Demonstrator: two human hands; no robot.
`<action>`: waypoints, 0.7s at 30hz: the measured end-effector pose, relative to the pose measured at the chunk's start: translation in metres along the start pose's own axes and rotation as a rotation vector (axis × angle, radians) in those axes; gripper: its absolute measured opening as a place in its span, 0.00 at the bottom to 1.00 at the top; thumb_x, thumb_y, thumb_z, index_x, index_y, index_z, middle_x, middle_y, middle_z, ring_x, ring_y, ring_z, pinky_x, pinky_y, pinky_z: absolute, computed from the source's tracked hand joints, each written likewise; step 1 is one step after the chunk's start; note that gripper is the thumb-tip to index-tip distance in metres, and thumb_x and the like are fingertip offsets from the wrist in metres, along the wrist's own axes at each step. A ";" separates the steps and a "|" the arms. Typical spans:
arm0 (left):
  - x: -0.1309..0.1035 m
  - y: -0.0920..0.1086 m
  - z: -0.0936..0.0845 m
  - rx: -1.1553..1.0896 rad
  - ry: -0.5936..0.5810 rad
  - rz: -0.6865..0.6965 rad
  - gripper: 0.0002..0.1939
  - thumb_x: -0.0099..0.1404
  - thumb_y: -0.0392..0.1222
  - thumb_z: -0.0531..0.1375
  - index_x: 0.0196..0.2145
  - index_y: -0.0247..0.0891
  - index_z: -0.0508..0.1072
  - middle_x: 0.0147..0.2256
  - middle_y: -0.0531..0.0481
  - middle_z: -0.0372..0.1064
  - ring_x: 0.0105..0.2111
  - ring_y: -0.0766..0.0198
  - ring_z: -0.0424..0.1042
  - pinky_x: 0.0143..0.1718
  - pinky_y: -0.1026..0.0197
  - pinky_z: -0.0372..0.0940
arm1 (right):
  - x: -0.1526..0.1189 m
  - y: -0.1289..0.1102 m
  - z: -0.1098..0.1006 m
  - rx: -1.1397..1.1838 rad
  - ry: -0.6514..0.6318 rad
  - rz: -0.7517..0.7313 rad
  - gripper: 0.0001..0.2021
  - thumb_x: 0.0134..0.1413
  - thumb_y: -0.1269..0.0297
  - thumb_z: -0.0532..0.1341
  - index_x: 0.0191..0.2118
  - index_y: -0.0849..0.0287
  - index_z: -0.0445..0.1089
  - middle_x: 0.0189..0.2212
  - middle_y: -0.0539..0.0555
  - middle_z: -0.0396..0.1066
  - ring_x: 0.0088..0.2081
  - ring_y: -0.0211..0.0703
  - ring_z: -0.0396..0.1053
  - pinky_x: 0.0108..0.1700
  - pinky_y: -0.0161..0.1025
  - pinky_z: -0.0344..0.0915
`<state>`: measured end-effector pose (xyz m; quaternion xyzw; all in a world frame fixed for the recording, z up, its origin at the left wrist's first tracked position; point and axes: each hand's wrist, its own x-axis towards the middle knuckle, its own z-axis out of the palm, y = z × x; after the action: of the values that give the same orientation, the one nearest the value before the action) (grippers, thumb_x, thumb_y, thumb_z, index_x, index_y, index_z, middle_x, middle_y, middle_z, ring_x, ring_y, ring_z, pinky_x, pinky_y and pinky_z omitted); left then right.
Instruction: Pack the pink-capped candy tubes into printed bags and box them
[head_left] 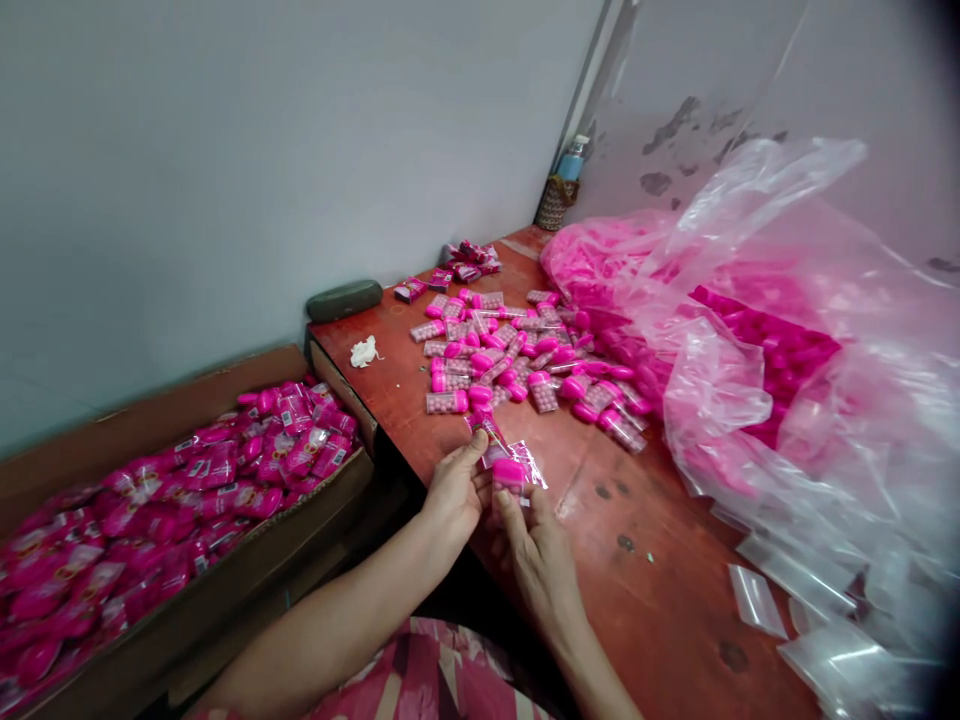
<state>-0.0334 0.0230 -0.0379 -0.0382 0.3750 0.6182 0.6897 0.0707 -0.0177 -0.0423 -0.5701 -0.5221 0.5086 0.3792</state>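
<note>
My left hand (456, 487) is closed on a pink printed packet (487, 436), pinched between thumb and fingers. Just right of it, my right hand (541, 555) grips a small clear container with a pink cap (509, 478), its thumb on the front. Both hands are close together at the table's near edge. Shiny clear wrapping (531, 464) shows behind the container. Beyond the hands, several pink-capped containers (491, 350) filled with small balls lie in a loose pile on the red table (630, 600).
A cardboard box (330, 500) of wrapped pink packs stands at the left. A large plastic bag (720, 400) of pink pieces covers the right side. Clear sleeves (756, 600), a dark case (345, 300), white tissue (364, 351) and a bottle (571, 160) are also around.
</note>
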 end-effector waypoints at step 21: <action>-0.008 0.003 0.001 0.394 -0.302 0.068 0.17 0.50 0.50 0.63 0.25 0.33 0.66 0.16 0.55 0.62 0.10 0.73 0.57 0.10 0.69 0.52 | 0.008 0.001 0.002 0.131 -0.094 0.010 0.11 0.53 0.53 0.54 0.33 0.56 0.59 0.19 0.44 0.64 0.16 0.33 0.61 0.16 0.29 0.58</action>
<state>-0.0351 0.0172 -0.0313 0.2024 0.3821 0.5546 0.7110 0.0683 -0.0105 -0.0456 -0.5222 -0.5021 0.5696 0.3884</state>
